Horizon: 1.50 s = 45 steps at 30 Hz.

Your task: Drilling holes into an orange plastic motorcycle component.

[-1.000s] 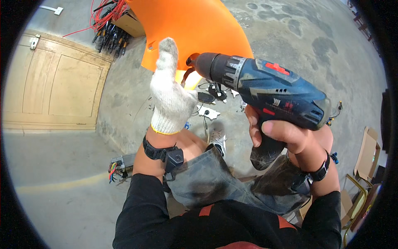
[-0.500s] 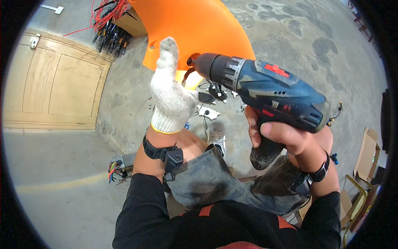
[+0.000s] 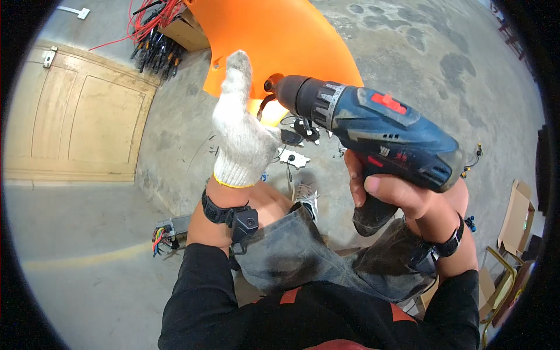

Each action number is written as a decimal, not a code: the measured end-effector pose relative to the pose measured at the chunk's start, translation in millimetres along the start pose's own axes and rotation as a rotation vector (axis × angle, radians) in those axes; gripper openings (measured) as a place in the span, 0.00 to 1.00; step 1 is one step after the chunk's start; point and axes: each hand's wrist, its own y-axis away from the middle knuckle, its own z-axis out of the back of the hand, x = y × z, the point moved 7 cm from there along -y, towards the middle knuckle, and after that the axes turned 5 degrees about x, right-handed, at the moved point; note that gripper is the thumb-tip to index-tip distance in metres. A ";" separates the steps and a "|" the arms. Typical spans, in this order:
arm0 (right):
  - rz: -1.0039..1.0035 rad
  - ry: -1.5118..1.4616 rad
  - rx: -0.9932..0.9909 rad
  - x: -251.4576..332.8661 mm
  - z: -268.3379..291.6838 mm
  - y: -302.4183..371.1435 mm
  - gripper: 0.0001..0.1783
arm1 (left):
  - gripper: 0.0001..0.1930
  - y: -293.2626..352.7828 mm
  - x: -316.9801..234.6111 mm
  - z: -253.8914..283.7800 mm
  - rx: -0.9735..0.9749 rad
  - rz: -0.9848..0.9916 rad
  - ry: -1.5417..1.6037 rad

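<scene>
My right hand (image 3: 396, 195), bare, is wrapped round the grip of a blue and black cordless drill (image 3: 396, 131) with red details. The drill lies nearly level, its black chuck pointing left at a hole close to the lower edge of a curved orange panel (image 3: 286, 41). Whether the tip sits inside the hole cannot be made out. My left hand (image 3: 242, 131), in a white knit glove, holds the panel's near edge with one digit stretched up over its face; its other fingers are mostly hidden. A dark cable or strap (image 3: 266, 105) loops between the glove and the chuck.
On the floor beyond my shoe (image 3: 306, 198) lie black and white parts (image 3: 294, 157) with cables. A cardboard box (image 3: 184, 32), red wires (image 3: 154, 23) and black cable ends are at upper left, near a wooden door (image 3: 87, 116). Flattened cardboard (image 3: 516, 216) lies at right.
The orange panel has shifted slightly to the right. The drill's rear end has dipped a little, and its chuck stays by the hole. My left hand has barely moved.
</scene>
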 end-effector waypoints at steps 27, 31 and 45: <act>0.003 0.057 -0.040 4.2 -0.1 -0.6 0.21 | 0.37 -3.9 4.6 8.2 0.021 -0.020 -0.059; -0.056 -0.053 -0.070 7.6 0.4 1.3 0.21 | 0.36 6.9 -13.4 -1.6 0.272 -0.531 -0.872; 0.137 0.475 0.126 -3.7 -0.5 -3.0 0.25 | 0.34 -6.7 10.0 13.4 0.020 0.073 0.377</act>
